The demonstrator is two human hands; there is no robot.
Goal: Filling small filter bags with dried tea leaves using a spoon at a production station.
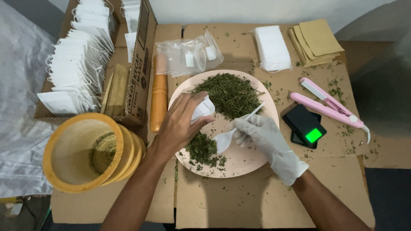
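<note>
A pale pink plate [246,164] lies on flattened cardboard and carries a large heap of dried green herb [229,94] and a smaller heap [202,149] near its front. My left hand [180,124], bare, holds a small white empty tea bag [203,109] over the plate's left side. My right hand [263,134] wears a white glove and grips a white plastic spoon [224,140]. The spoon's bowl rests beside the smaller heap, just below the bag.
An open cardboard box [141,64] at the left holds rows of white tea bags [77,68]. Around the plate: a yellow wooden mortar [75,149], a wooden pestle [159,94], clear plastic bags [188,55], white sachets [272,47], brown envelopes [314,40], a pink sealer [329,105], a small black scale [305,126].
</note>
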